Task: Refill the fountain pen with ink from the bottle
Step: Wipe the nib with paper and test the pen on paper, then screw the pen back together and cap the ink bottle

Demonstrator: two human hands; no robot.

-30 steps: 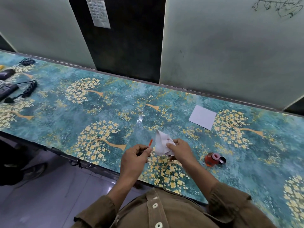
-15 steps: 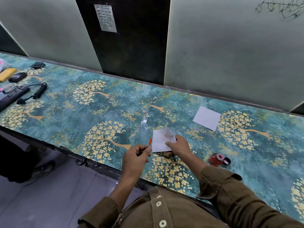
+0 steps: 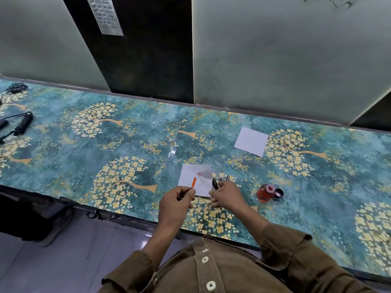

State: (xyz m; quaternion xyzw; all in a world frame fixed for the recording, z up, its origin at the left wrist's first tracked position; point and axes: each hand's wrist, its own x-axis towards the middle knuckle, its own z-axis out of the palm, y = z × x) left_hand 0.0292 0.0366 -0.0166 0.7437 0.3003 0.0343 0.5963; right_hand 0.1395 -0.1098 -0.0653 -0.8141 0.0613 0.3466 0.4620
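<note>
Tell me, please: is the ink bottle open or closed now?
Open. The ink bottle stands upright with its pink mouth uncovered, and its black cap lies beside it on the table.

shirt (image 3: 232, 269): olive-brown, buttoned front | buttons (image 3: 204, 259): pale, round | sleeves (image 3: 296, 248): rolled up, forearms bare

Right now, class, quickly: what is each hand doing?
Left hand: fingers pinch the orange-tipped pen part.
Right hand: fingers curled round a black pen piece beside the stained paper.
</note>
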